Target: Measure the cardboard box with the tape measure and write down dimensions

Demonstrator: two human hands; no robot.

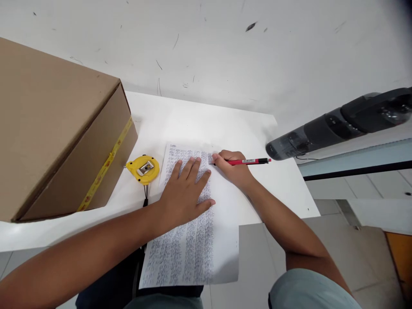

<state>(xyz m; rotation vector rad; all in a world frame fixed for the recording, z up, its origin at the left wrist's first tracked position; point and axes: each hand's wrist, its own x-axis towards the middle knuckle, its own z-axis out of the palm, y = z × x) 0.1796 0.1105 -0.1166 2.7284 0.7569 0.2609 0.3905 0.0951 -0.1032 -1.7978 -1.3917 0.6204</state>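
Though apart, hands point(183, 194) point(234, 168) on paper point(196, 244) and pen point(247, 162).

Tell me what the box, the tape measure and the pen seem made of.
Box: matte cardboard, judging by its plain brown faces and folded edges. Tape measure: probably smooth plastic, from its molded-looking yellow case. Pen: likely plastic, given its smooth red barrel.

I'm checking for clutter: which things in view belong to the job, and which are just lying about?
In use:
red pen, in the right hand
handwritten sheet, under the left hand

Apparently just lying about:
yellow tape measure
cardboard box
dark cylindrical device
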